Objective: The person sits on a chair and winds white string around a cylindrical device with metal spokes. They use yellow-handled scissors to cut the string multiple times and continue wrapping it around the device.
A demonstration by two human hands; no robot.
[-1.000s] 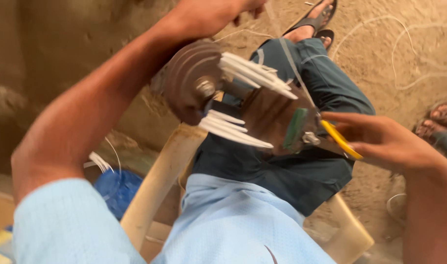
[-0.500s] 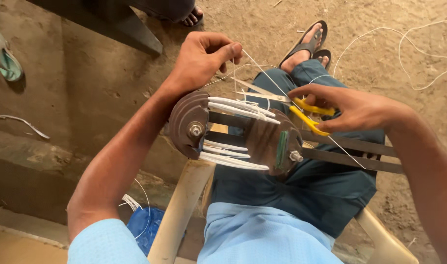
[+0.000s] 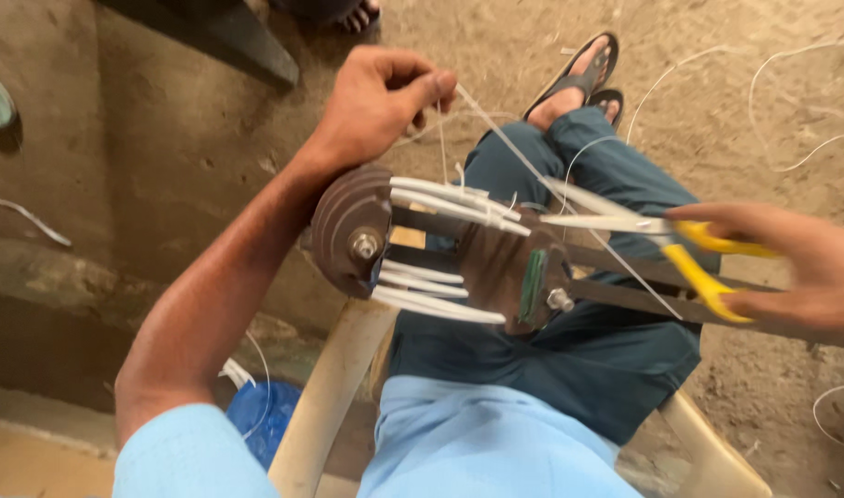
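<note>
1. The white cord [image 3: 496, 129] runs taut from your left hand [image 3: 380, 101] down across your lap.
2. Your left hand pinches the cord tight above the brown reel [image 3: 440, 249].
3. Your right hand [image 3: 800, 267] grips the yellow scissors [image 3: 643, 231], blades parted around the cord.
4. The reel rests on your thighs, wrapped with white strips [image 3: 440, 198].

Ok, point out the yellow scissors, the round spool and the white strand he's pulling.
yellow scissors [image 3: 708, 263], head view, on the yellow handle loop.
round spool [image 3: 348, 226], head view, on the dark left disc.
white strand [image 3: 500, 136], head view, on the taut stretch below the left hand.
</note>
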